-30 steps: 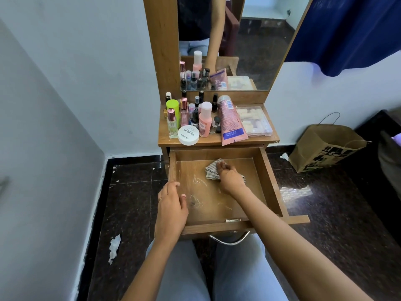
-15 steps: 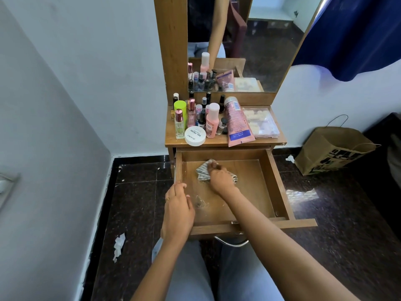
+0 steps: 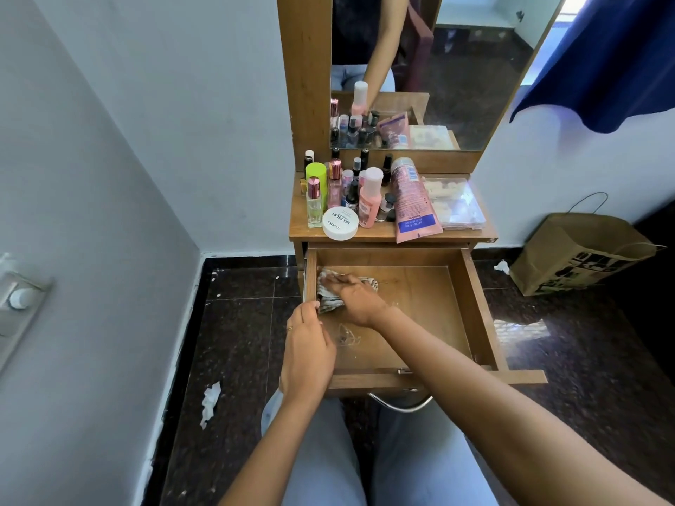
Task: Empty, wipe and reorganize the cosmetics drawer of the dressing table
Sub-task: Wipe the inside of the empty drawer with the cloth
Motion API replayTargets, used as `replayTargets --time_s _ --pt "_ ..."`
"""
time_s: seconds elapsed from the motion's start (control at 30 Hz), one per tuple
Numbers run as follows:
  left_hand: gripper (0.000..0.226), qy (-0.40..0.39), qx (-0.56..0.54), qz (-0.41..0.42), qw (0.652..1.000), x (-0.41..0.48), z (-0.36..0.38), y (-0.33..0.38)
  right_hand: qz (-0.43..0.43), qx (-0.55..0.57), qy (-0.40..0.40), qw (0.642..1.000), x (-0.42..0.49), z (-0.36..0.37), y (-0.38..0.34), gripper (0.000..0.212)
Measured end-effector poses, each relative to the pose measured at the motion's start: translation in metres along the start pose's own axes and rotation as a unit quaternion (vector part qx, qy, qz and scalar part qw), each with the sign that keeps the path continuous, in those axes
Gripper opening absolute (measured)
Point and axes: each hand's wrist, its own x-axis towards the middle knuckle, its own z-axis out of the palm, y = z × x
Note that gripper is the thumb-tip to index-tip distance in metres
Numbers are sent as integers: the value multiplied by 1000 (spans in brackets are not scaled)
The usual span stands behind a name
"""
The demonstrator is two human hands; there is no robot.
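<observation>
In the far-left corner of the open drawer (image 3: 478,312), we pressed the cloth (image 3: 328,303) down under the right hand (image 3: 356,297), whose fingers lay stretched across the fabric rather than curled round it. The left hand (image 3: 308,348) gripped the drawer's left wall just beside the cloth, fingers hooked over the rim, apparently to steady it. We saw nothing in the drawer but the cloth, while the cosmetics stood crowded on the tabletop (image 3: 365,238) above: small bottles (image 3: 369,202), a white jar (image 3: 340,223), a pink tube (image 3: 412,202) and a clear box (image 3: 456,202). So we judged the emptying done, the wiping in hand and the reorganizing not yet begun. Pale smears (image 3: 347,336) showed on the drawer floor nearer to us, apart from the cloth. The next move, we judged, called for dragging the cloth toward the near side over those smears with firm pressure, then across the right half, with the left hand bracing the drawer.
</observation>
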Motion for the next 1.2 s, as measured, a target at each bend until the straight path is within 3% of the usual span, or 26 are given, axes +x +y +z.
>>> replayTargets --time_s 0.2,0.43,0.63,0.87,1.2 --pt "36 -1 -2 0 1000 0 -1 2 -82 -55 -34 995 -18 8 11 62" --pt "38 -4 8 -1 1000 1 0 0 -21 -50 13 998 6 -1 -4 62" --pt "37 -9 16 12 1000 -1 -1 2 -78 -90 1 993 -11 -5 9 61" --pt "38 -21 22 7 1000 0 -4 4 -35 -168 22 985 14 -14 -2 62" --pt "38 -16 28 1 999 -1 -4 3 100 -87 32 991 -11 -5 13 60"
